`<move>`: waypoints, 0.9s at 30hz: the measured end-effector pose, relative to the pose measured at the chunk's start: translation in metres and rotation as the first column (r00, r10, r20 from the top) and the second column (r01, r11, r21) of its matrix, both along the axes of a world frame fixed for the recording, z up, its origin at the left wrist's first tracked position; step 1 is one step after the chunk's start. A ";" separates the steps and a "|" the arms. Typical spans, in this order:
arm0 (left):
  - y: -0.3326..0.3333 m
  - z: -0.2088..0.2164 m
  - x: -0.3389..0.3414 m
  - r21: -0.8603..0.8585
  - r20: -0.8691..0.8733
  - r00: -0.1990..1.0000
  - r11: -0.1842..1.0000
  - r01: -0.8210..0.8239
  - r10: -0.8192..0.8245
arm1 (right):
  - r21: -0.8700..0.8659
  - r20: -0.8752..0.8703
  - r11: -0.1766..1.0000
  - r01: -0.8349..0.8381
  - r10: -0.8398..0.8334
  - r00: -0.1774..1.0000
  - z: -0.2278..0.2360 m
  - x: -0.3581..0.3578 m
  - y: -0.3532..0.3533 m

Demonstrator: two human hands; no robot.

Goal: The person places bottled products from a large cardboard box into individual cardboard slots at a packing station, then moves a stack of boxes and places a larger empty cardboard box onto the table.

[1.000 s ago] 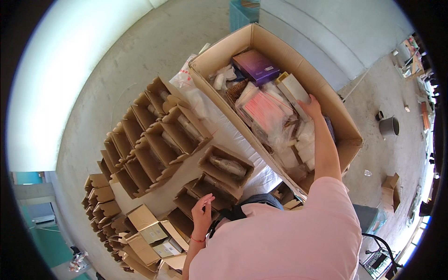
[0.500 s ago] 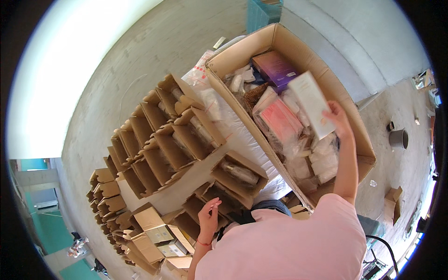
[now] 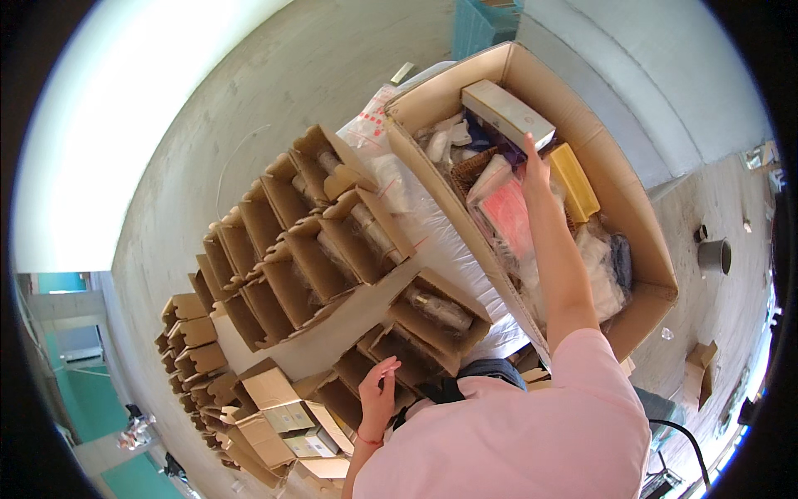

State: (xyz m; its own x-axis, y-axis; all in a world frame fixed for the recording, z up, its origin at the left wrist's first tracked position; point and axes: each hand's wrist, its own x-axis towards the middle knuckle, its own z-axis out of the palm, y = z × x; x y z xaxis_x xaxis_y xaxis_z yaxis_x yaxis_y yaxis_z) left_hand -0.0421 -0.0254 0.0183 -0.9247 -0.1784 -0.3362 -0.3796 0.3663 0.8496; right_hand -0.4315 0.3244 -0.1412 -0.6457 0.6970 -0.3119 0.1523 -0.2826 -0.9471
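Note:
My right hand (image 3: 537, 173) is inside the large cardboard carton (image 3: 640, 218), one finger stretched out against the near end of a long white box (image 3: 509, 113). The hand looks open, though its other fingers are partly hidden. That box lies at the carton's far end, over a purple box (image 3: 517, 143) that is mostly covered. Beside my wrist are a yellow tray-like box (image 3: 574, 183) and a pink pack in clear plastic (image 3: 505, 218). My left hand (image 3: 379, 389) hovers by the small open cardboard boxes (image 3: 353, 370), loosely bent and open, with nothing in it.
Rows of open brown boxes (image 3: 274, 274), some holding plastic-wrapped items, stand left of the carton. More stacked boxes (image 3: 193, 337) and an open carton with small boxes (image 3: 287, 416) are farther left. A grey bucket (image 3: 713, 257) stands on the floor at right.
My right hand has carried the white box forward and left to the carton's far end, covering most of the purple box. The yellow box now shows. My left hand has barely moved.

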 end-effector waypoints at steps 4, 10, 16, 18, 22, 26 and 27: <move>-0.004 -0.003 0.012 0.014 0.005 1.000 0.999 -0.029 0.029 | -0.610 -0.101 0.784 -0.116 0.068 0.993 0.001 -0.031 0.012; -0.007 0.002 0.009 0.013 -0.048 0.999 1.000 -0.005 0.005 | -0.544 0.036 0.837 -0.066 0.102 0.994 0.062 -0.020 0.022; 0.002 0.011 0.013 0.198 -0.093 0.993 0.979 -0.049 0.068 | -0.500 -0.290 0.858 -0.117 -0.039 0.956 0.140 0.083 0.003; 0.010 0.016 0.012 0.355 -0.131 0.988 0.934 -0.033 0.085 | -0.721 -0.331 0.640 -0.266 0.020 0.944 0.168 0.138 -0.029; 0.042 0.034 -0.007 0.620 -0.234 0.969 0.780 0.086 0.080 | -0.380 -0.437 0.774 -0.507 0.332 0.836 0.186 0.253 -0.107; 0.065 0.050 -0.002 0.859 -0.233 0.958 0.496 0.123 0.166 | -0.201 -0.375 0.760 -0.618 0.524 0.765 0.205 0.365 -0.154; 0.065 0.057 0.007 0.851 -0.140 0.952 0.524 -0.024 0.272 | 0.033 -0.386 0.762 -0.647 0.606 0.695 0.216 0.384 -0.157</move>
State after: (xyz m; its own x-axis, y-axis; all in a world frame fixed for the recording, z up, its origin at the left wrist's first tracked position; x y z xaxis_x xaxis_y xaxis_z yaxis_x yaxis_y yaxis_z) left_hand -0.0352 0.0401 0.0756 -0.9787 -0.0734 -0.1920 -0.1111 -0.5969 0.7946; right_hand -0.0471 0.1675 0.0743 -0.9975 0.0690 -0.0158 -0.0085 -0.3378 -0.9412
